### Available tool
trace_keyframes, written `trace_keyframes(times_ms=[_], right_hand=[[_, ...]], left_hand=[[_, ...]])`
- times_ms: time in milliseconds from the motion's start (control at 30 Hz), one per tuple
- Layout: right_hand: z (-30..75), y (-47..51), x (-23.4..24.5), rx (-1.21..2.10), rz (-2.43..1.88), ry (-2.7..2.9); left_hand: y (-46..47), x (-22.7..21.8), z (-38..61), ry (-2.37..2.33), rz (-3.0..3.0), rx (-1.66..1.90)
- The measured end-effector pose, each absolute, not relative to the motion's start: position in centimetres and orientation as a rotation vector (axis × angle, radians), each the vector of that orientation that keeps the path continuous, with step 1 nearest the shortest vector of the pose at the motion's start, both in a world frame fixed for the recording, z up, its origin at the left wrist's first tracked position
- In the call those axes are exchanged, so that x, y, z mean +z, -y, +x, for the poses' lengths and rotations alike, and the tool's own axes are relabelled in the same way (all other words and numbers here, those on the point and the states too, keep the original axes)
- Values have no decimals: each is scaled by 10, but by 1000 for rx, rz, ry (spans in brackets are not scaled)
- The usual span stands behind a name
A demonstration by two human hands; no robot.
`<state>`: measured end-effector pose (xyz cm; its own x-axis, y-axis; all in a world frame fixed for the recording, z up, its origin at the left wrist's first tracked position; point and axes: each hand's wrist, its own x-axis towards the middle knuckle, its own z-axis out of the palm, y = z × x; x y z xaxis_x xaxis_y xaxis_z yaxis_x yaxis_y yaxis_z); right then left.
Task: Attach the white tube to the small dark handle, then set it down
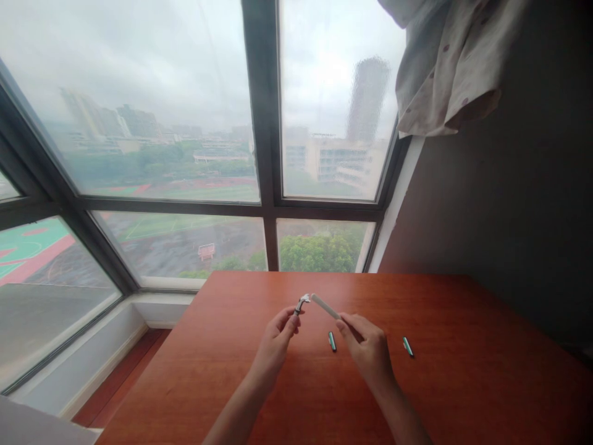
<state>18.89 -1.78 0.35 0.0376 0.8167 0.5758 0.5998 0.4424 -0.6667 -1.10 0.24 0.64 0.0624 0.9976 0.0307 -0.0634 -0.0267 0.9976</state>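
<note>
Above a reddish wooden table point(463, 383), my right hand point(365, 349) pinches the lower end of a pale razor handle point(325, 306) that slants up to the left. My left hand point(278, 340) pinches the small silver head piece point(302, 303) at the handle's upper tip. Both hands hover a little above the tabletop. On the table lie two small green-and-black cartridges, one point(332, 341) between my hands and one point(407, 347) to the right of my right hand.
A big window with dark frames point(264, 204) fills the wall beyond the table's far edge, with a white sill point(162, 306) at the left. A dark wall point(509, 204) stands at the right, and a pale cloth point(449, 62) hangs at the top right.
</note>
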Motion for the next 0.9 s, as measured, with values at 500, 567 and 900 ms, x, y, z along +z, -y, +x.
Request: trace_keyframes(times_ms=[500, 567, 900], right_hand=[[188, 20, 10, 409, -1210, 1663], [188, 20, 10, 403, -1214, 1656], [187, 20, 10, 400, -1224, 1671]], left_hand=[[1, 16, -10, -1159, 1228, 1251], [1, 16, -10, -1164, 1232, 1250], [1, 11, -10, -1154, 1216, 1243]])
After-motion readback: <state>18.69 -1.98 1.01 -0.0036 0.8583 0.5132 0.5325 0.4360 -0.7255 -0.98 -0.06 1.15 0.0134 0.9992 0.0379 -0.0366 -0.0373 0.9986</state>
